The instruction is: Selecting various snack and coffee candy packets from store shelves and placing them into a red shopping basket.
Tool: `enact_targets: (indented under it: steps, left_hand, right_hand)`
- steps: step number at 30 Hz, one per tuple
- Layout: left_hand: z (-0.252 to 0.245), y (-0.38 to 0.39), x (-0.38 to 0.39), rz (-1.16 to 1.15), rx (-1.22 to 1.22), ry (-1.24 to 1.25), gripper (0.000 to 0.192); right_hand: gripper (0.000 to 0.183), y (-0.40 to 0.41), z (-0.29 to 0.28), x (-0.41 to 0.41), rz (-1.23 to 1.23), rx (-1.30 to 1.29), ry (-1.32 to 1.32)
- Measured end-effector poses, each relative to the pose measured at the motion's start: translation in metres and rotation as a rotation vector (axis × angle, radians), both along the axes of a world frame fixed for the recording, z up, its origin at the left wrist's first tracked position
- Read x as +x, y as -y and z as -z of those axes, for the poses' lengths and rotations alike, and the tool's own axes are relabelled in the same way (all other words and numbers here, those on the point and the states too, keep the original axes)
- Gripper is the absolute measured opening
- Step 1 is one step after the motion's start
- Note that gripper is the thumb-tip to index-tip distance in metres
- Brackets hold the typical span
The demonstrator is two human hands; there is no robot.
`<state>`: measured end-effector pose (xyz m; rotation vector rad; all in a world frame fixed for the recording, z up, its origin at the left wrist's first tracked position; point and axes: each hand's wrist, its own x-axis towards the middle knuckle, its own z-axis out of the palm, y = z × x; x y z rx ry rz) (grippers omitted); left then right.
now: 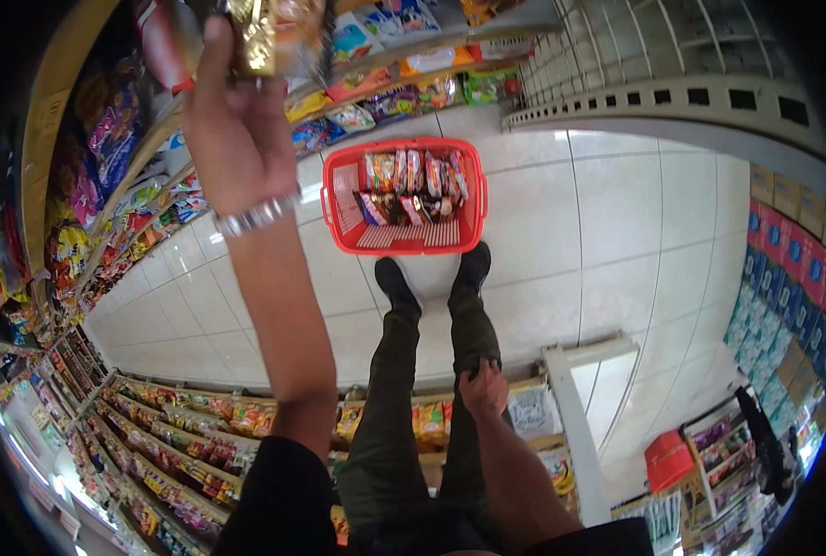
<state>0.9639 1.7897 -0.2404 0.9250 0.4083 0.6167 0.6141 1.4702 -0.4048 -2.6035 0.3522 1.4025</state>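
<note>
My left hand [246, 139], with a silver metal bracelet or watch [258, 214] at the wrist, reaches up to the snack shelf at the top. Its thumb lies along a shiny gold and brown snack packet [254, 38]; the other fingers are mostly hidden behind it. Low in the view, my right hand [484, 389] rests against my dark green trouser leg [474, 326] near the knee, fingers curled. On the floor before my shoes stands a red plastic shopping basket [482, 201]. Several small snack packets [413, 174] are arranged in two rows inside it, dark ones nearer me.
Shelves of bagged snacks [441, 90] run along the top and left. A white wire rack [635, 97] stands at upper right. Behind me are more snack shelves [197, 424]. Stacked cartons [788, 278] line the right, with another red basket [667, 462] and a person [767, 445] at lower right.
</note>
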Motion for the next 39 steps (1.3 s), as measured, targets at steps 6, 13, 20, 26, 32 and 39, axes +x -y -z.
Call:
enact_targets:
  steps: [6, 13, 20, 26, 32, 39]
  left_hand:
    - [0.048, 0.087, -0.121, -0.099, -0.221, -0.276, 0.025]
    - [0.298, 0.111, -0.246, -0.026, -0.619, -0.767, 0.014]
    - [0.460, 0.122, -0.258, -0.013, -0.764, -0.793, 0.019]
    - [0.533, 0.087, -0.287, 0.170, -0.514, -1.339, 0.007]
    - [0.500, 0.077, -0.254, 0.252, 0.755, -1.571, 0.072]
    - [0.499, 0.032, -0.201, 0.512, 0.676, -1.419, 0.077]
  right_hand:
    - [0.034, 0.004, 0.006, -0.006, -0.038, 0.009, 0.065]
    - [0.040, 0.006, 0.002, 0.000, -0.052, -0.013, 0.025]
    - [0.039, 0.013, 0.011, -0.015, -0.111, -0.008, 0.103]
    - [0.042, -0.006, 0.007, -0.008, -0.054, 0.034, -0.013]
    - [0.045, 0.022, 0.010, -0.015, -0.052, -0.068, -0.038]
    - [0.047, 0.029, 0.024, -0.032, -0.044, -0.050, -0.074]
